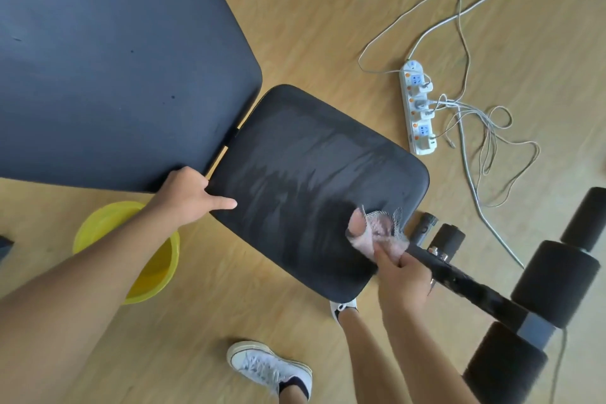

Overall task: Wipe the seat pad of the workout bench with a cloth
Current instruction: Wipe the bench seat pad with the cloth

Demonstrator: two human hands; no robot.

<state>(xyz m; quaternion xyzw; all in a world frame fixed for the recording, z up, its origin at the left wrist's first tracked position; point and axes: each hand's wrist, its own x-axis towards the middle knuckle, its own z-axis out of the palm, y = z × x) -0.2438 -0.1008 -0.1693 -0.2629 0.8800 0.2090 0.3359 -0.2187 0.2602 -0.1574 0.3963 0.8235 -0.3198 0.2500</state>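
Observation:
The black seat pad of the workout bench fills the middle of the view, with wet streaks across its surface. My right hand is shut on a pink cloth with a mesh edge, pressed on the pad's near right corner. My left hand rests on the pad's left edge, thumb on top and fingers curled around the rim. The larger black back pad lies to the upper left, separated from the seat pad by a narrow gap.
A yellow basin stands on the wooden floor under my left forearm. Black foam leg rollers and the bench frame stick out at right. A white power strip with tangled cables lies on the floor beyond. My sneakers are below.

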